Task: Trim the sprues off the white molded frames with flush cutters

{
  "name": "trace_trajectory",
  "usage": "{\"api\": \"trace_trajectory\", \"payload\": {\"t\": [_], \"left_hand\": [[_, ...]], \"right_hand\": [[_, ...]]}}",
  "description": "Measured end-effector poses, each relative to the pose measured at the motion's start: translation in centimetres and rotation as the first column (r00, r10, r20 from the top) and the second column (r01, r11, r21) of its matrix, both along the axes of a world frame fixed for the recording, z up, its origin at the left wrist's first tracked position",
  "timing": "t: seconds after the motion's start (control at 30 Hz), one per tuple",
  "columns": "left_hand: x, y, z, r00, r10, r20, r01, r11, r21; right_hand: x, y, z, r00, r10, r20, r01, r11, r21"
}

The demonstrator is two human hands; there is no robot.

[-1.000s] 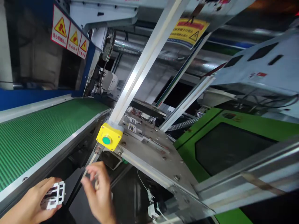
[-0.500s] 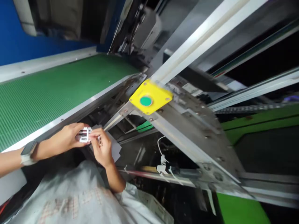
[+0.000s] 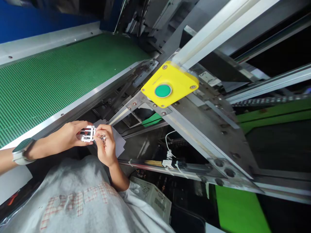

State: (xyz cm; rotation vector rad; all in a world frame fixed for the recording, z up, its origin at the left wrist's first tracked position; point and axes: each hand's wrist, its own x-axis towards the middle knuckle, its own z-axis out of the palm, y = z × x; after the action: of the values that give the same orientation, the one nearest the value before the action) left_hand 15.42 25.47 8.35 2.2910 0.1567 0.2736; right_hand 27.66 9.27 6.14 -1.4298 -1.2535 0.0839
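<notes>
Head view, please: where did you find the white plastic frame (image 3: 91, 133)?

It was in the air, between the person's two hands, just outside the near edge of the green conveyor belt (image 3: 73, 68) and not on its surface.

And how did each hand stand?

The left hand (image 3: 69, 133) was closed around the left part of the frame, with fingers above and thumb below. The right hand (image 3: 108, 145) had thumb and fingertips pressed together at the frame's right end. A small pale piece (image 3: 103, 138) showed inside its curled fingers, but I could not tell what it was.

How would such a frame handle, in your opinion?

I judged it light and rather stiff, perhaps a little slippery because it looked smooth. Its bars were thin, so a strong squeeze in the middle could crack them. The outer edges seemed to me the better place to hold.

Were there any containers?

None that I could name with certainty. Behind the right hand there was a whitish sheet (image 3: 118, 144). Farther out, a yellow button box (image 3: 181, 81) with a green button (image 3: 163, 91) was fixed at the corner of the metal stand (image 3: 189, 139). Lower, a pale vented box (image 3: 155, 197) stood beside the person's sleeve; its inside was not visible.
</notes>
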Motion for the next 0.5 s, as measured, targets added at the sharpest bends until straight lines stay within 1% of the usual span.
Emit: {"api": "trace_trajectory", "payload": {"t": [0.13, 0.17, 0.23, 0.33, 0.4, 0.5], "left_hand": [[-0.1, -0.1, 0.1, 1.000, 0.000, -0.002, 0.000, 0.999, -0.044], [-0.1, -0.1, 0.3, 1.000, 0.007, -0.016, -0.008, 0.998, -0.062], [-0.1, -0.1, 0.7, 0.999, 0.029, -0.042, -0.033, 0.995, -0.093], [-0.1, -0.1, 1.1, 0.998, 0.035, -0.055, -0.041, 0.992, -0.118], [-0.1, -0.3, 1.2, 0.999, 0.005, -0.054, -0.012, 0.991, -0.131], [-0.2, -0.6, 1.2, 0.998, -0.012, -0.059, 0.003, 0.990, -0.140]], "right_hand": [[-0.1, -0.4, -0.1, 1.000, -0.023, -0.003, 0.023, 1.000, 0.007], [0.0, -0.4, -0.2, 0.999, -0.028, -0.036, 0.028, 1.000, 0.009], [0.0, -0.6, -0.5, 0.988, -0.035, -0.152, 0.037, 0.999, 0.010], [0.1, -0.8, -0.9, 0.941, -0.049, -0.336, 0.040, 0.999, -0.035], [0.1, -0.9, -0.8, 0.922, -0.047, -0.385, 0.028, 0.998, -0.054], [0.0, -1.0, -0.4, 0.924, -0.020, -0.382, 0.004, 0.999, -0.041]]}}
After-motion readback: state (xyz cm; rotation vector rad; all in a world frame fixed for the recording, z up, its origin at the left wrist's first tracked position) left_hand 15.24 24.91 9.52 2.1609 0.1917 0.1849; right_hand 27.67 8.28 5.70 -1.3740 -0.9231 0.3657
